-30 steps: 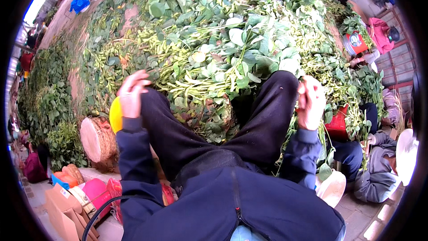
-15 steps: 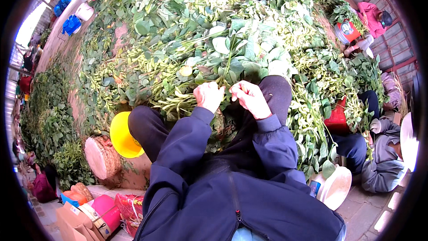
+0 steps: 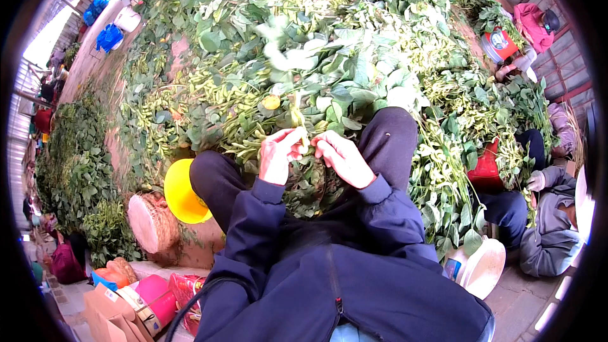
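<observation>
Nearer to you than 0.5 seconds ago, your 2 hands have shifted slightly. Your left hand (image 3: 277, 157) pinches a soybean stalk (image 3: 296, 114) that rises before it, over a broad plant heap (image 3: 367, 66); blurred leaves suggest active handling. Your right hand (image 3: 345, 159), fingers bent inward, sits just beside; its grip is unclear.

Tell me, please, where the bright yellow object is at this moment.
In the head view, the bright yellow object is on the person's left, beside the left knee, between that knee and the pale round-faced object.
</observation>
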`<move>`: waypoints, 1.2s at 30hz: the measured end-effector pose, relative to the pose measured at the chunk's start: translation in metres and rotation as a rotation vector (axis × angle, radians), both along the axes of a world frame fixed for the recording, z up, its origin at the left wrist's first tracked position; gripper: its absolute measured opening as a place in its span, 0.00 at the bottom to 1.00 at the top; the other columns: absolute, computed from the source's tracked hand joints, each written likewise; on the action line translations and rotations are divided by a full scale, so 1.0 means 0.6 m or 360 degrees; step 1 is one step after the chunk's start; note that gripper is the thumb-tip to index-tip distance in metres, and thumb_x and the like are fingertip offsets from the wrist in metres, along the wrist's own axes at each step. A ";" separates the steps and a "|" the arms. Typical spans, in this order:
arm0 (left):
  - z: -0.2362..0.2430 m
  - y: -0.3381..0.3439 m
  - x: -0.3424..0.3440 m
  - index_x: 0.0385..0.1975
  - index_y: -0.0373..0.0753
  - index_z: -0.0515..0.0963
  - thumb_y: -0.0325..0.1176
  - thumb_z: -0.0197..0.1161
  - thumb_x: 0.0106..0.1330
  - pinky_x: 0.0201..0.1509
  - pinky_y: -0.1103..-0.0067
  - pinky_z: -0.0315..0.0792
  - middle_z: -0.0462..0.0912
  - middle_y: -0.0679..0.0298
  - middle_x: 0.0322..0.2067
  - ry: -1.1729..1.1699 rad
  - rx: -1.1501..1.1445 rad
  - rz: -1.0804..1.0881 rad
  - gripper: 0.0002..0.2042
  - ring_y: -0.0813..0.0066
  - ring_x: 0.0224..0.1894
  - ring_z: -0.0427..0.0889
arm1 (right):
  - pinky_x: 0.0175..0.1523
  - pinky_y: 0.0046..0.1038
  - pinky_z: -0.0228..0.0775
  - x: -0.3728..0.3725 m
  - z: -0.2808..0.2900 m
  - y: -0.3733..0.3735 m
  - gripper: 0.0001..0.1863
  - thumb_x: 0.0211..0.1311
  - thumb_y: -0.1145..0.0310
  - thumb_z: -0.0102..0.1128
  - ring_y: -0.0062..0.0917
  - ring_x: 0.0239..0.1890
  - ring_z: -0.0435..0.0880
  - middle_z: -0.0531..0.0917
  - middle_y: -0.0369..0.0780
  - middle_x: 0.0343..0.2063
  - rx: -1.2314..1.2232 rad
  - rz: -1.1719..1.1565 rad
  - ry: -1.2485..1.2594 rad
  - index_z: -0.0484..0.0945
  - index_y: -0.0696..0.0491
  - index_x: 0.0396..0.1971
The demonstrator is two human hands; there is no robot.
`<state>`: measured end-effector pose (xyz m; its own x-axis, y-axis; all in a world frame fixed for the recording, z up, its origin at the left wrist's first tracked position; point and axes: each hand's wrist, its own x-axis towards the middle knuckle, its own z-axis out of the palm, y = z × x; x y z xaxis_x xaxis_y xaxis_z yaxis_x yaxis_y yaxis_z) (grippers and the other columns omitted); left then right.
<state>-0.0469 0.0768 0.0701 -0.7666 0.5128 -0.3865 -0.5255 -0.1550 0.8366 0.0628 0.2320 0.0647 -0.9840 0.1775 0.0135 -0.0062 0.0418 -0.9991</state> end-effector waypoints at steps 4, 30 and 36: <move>-0.001 -0.028 0.032 0.39 0.38 0.81 0.32 0.63 0.69 0.21 0.86 0.58 0.73 0.76 0.21 -0.0175 0.0091 -0.0008 0.06 0.88 0.19 0.67 | 0.34 0.20 0.70 0.010 -0.013 -0.042 0.11 0.73 0.65 0.53 0.14 0.27 0.75 0.79 0.33 0.26 0.0201 -0.0207 0.0127 0.77 0.58 0.45; -0.021 -0.019 0.059 0.43 0.34 0.80 0.29 0.64 0.69 0.18 0.92 0.52 0.78 0.72 0.25 0.0203 -0.0097 0.0261 0.08 0.93 0.19 0.66 | 0.35 0.34 0.74 0.038 -0.010 -0.054 0.10 0.67 0.70 0.51 0.32 0.26 0.84 0.83 0.42 0.21 0.0177 -0.0203 0.0146 0.79 0.58 0.40; -0.010 -0.016 0.072 0.38 0.35 0.79 0.30 0.63 0.69 0.18 0.91 0.50 0.76 0.73 0.24 0.0196 -0.0175 0.0211 0.06 0.92 0.17 0.62 | 0.33 0.32 0.75 0.036 -0.031 -0.056 0.10 0.64 0.72 0.51 0.27 0.24 0.85 0.84 0.41 0.20 0.0006 -0.0247 0.0086 0.80 0.59 0.34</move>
